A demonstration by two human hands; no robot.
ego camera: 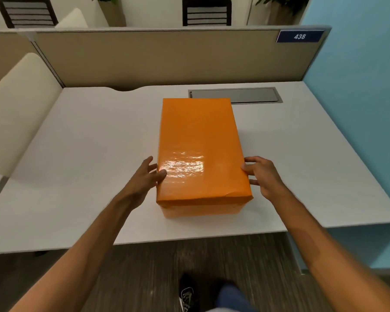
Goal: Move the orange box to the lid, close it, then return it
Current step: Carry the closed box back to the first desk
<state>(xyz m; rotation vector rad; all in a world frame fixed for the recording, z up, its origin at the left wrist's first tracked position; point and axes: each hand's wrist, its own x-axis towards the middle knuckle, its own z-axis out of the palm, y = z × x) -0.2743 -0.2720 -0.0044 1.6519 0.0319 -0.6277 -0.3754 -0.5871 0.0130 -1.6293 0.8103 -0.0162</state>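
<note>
Left hand (147, 176) and right hand (262, 176): both spread open, fingertips pressed to opposite long sides of the orange box (200, 152) at its near end, lid (198, 140) already seated, box standing mid-desk. Handling note: the step appears to be the return, best done with even pressure low on the body, since squeezing the lid's rim alone may lift it off. Surroundings: white desk (88, 154) otherwise bare, grey cable hatch (234, 95) just behind the box, partition (167, 57) beyond, nothing obstructing either side.
</note>
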